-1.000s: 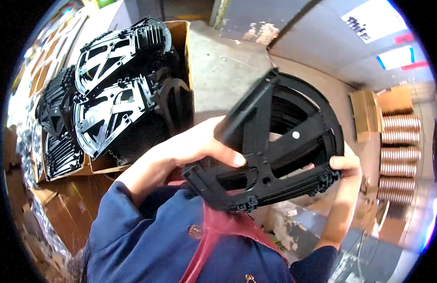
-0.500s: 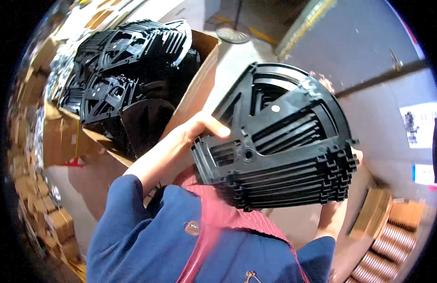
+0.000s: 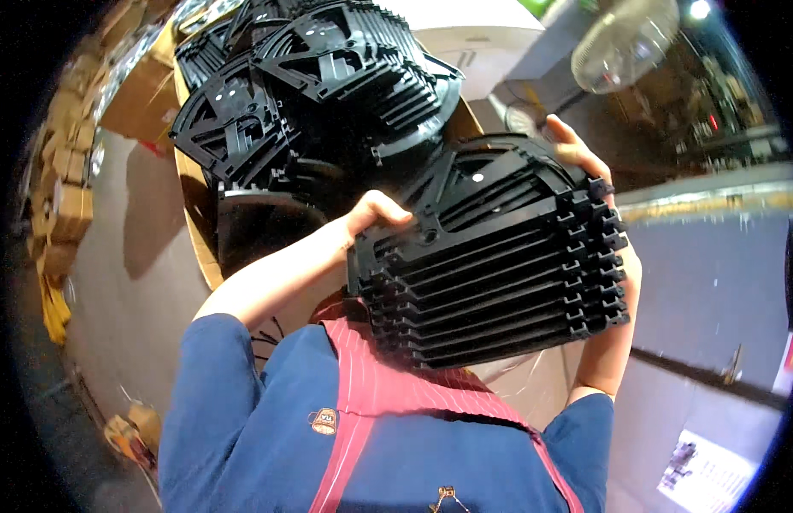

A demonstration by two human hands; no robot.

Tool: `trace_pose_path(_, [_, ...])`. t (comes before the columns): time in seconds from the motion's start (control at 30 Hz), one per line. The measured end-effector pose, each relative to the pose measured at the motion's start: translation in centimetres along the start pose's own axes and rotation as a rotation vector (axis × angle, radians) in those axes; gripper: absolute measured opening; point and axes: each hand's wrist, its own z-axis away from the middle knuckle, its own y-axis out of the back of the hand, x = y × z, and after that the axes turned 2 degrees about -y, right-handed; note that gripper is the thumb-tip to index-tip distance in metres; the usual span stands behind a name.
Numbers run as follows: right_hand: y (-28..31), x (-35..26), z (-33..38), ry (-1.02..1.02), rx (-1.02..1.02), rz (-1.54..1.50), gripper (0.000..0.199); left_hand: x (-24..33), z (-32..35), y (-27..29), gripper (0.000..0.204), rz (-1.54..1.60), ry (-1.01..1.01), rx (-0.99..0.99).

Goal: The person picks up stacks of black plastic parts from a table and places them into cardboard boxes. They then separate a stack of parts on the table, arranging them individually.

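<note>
A stack of black plastic fan-shaped frames (image 3: 490, 282) is held up in front of my chest, between both hands. My left hand (image 3: 375, 218) grips its left corner, thumb on top and the other fingers hidden beneath. Around the right side curls my right hand (image 3: 614, 205), its fingers at the far right edge and its palm along the stack's side. Just beyond, a large cardboard box (image 3: 193, 201) is heaped with more black fan-shaped frames (image 3: 336, 60), some in leaning stacks.
A standing fan (image 3: 625, 47) is at the back right. To the right runs a grey panel (image 3: 695, 282) with a paper sheet (image 3: 708, 470) on it. Many small cardboard boxes (image 3: 70, 209) line the far left. A white box (image 3: 477, 56) stands behind the heaped one.
My view and body have turned toward the right, and the heaped box now sits closer behind the stack. The held stack tilts so more of its layered front edge shows. Both hands keep their hold.
</note>
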Motion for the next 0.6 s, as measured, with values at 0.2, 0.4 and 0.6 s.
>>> trace_pose_path(0.2, [-0.2, 0.3, -8.6, 0.106, -0.167, 0.510, 0.012, 1.9, -4.0, 1.3, 0.033, 0.067, -0.232, 0.183])
trace_pose_path(0.4, [6.2, 8.3, -15.5, 0.071, -0.507, 0.615, 0.068, -1.6, -4.8, 8.2, 0.047, 0.329, -0.700, 0.067])
trace_pose_path(0.6, [2.8, 9.5, -18.5, -0.268, -0.491, -0.136, 0.078, -3.9, -8.5, -6.9, 0.079, 0.524, -0.860, -0.403])
